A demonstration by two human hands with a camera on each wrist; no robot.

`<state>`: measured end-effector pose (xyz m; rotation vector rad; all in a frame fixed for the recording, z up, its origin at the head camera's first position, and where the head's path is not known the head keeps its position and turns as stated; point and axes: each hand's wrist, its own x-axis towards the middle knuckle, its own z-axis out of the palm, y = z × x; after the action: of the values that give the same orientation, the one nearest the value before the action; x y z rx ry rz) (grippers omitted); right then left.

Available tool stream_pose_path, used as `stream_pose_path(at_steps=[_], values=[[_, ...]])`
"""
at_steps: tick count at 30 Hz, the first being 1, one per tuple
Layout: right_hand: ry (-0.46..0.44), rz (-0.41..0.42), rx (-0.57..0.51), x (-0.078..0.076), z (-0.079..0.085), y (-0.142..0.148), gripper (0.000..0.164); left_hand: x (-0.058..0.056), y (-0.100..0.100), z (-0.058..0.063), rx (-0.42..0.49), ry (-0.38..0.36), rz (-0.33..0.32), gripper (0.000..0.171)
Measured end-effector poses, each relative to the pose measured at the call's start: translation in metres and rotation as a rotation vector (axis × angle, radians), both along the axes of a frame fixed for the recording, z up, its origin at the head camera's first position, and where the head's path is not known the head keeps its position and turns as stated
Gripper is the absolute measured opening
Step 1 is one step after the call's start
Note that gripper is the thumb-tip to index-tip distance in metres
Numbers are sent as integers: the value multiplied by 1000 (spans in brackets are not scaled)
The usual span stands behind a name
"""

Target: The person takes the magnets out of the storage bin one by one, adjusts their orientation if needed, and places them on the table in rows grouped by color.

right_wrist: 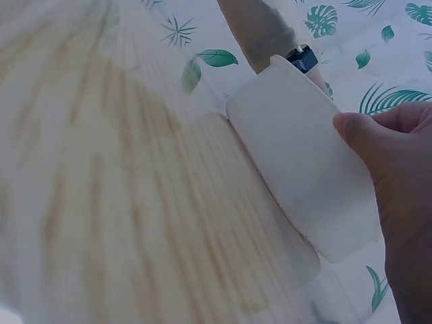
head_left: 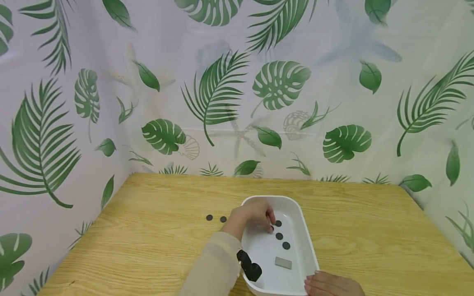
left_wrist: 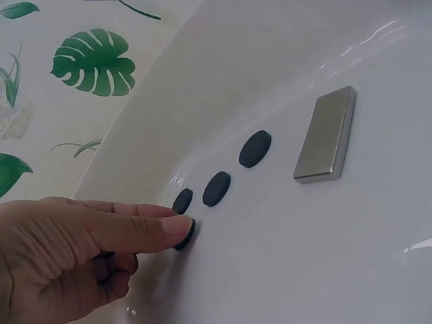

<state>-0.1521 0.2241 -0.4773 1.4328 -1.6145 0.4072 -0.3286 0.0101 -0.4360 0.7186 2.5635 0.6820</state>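
My left hand reaches down into a white tray, pinching a small black disc between thumb and fingers, close over the tray floor. Beside it on that floor lie more black discs: one just past the fingertips, another nearer me and a third closer still. A flat silver rectangular block rests near them. At the tray's near right corner, my right hand grips the rim; its thumb presses the wall and the fingers curl over.
Two black discs lie on the wooden table left of the tray, one farther out and one by the left forearm. A leaf-patterned curtain closes off the back and sides. A black wrist camera overhangs the tray's left rim.
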Motion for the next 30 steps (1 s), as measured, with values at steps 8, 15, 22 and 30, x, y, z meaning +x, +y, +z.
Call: stream_pose_path(at_steps=[8,15,22,30], values=[[2,-11,5,0,-1,1,31,2,0,0,-29,1,-14,19],[-2,-16,5,0,0,0,31,5,1,2,-83,30,-16,19],[72,0,39,-6,-4,4,29,5,4,0,-66,22,-24,18],[35,-48,44,-1,-5,2,30,5,6,1,-40,12,-76,17]])
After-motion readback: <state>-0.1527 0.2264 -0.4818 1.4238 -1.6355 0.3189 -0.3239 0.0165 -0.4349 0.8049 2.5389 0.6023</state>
